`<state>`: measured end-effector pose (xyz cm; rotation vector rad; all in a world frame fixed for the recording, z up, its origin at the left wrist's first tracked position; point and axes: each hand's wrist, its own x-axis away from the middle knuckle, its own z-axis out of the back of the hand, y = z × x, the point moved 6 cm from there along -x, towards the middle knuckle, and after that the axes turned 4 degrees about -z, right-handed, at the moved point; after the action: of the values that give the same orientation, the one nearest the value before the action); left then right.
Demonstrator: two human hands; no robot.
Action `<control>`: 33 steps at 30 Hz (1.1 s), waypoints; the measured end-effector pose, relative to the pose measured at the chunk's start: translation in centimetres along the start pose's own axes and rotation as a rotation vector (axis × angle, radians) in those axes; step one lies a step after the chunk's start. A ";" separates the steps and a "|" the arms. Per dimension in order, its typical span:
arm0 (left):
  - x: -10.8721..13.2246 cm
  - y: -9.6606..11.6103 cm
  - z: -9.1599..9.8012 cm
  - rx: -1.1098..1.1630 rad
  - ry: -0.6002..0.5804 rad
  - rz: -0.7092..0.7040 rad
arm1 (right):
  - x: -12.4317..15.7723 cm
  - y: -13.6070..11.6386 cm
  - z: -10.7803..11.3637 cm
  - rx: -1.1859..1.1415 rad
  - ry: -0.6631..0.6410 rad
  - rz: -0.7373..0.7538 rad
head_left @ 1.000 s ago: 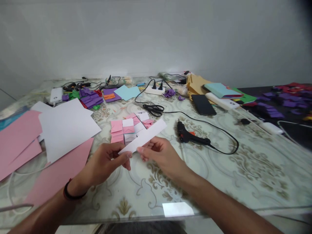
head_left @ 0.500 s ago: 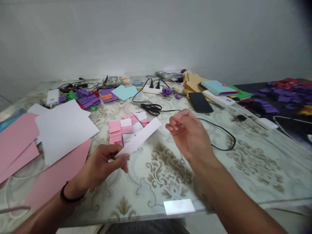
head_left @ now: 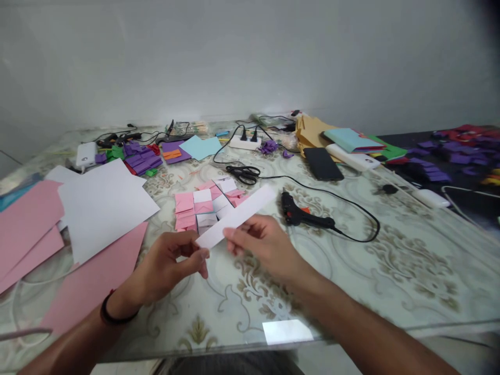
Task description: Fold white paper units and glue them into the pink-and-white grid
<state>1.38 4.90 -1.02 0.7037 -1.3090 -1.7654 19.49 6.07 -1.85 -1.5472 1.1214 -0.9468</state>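
A narrow white paper strip (head_left: 250,208) slants up to the right above the table. My left hand (head_left: 172,260) pinches its lower left end between thumb and fingers. Around the strip's lower edge, near the middle, my right hand (head_left: 261,242) is closed with the thumb in front and the fingers behind. Just beyond the strip lie folded pink and white paper pieces (head_left: 184,203), partly hidden by it. A black glue gun (head_left: 307,216) rests on its side to the right of my right hand, its cord curving away.
Large white sheets (head_left: 105,203) and pink sheets (head_left: 97,281) cover the left side. Black scissors (head_left: 244,174), a power strip (head_left: 245,142) and a dark phone (head_left: 323,163) lie farther back. Purple folded pieces (head_left: 142,156) sit at the back left. The patterned table's front edge is close.
My right hand has come down and left from above the glue gun, which is now uncovered, and has taken hold of the white strip. My left hand keeps its pinch.
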 end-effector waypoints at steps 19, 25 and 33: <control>0.0 -0.2 -1.6 -0.468 -0.027 -0.046 | 0.7 0.8 -2.5 0.916 -0.083 0.228; -0.1 0.3 -0.3 -0.355 0.087 -0.076 | 0.9 0.5 -2.6 0.899 -0.072 0.269; -0.5 -0.2 -0.4 0.089 0.061 -0.028 | 1.4 -0.6 -2.4 0.802 -0.025 0.344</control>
<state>1.89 5.14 -1.34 0.8231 -1.3484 -1.7029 17.74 4.19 -0.60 -0.6891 0.7988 -0.9664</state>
